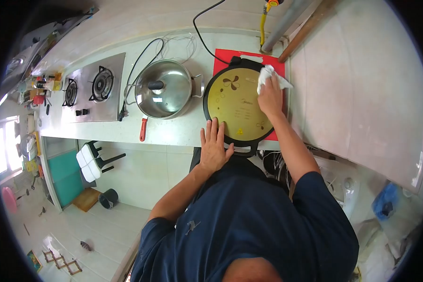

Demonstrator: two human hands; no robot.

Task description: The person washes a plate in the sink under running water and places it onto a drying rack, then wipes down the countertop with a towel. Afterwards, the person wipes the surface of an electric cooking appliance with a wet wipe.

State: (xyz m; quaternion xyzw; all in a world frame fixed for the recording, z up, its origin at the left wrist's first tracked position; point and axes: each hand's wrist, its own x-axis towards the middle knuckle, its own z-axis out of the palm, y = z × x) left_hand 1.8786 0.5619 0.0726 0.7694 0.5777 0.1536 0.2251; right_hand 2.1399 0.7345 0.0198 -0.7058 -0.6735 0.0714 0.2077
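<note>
A round appliance with a gold lid (239,103) and a black rim lies on a red mat (222,55) on the counter. My left hand (215,148) rests with spread fingers on the lid's lower left edge, holding nothing. At the lid's upper right edge, my right hand (270,97) presses a crumpled white cloth (266,75) against the rim. Left of the appliance stands a steel pot (163,89) with a glass lid. A red-handled tool (143,129) lies just below the pot.
A two-burner gas stove (95,89) is set in the counter (174,134) at the left. A black cable (197,29) runs down to the appliance from above. Pipes (291,28) rise at the back right. A stool (96,162) and a dark bucket (108,198) stand below.
</note>
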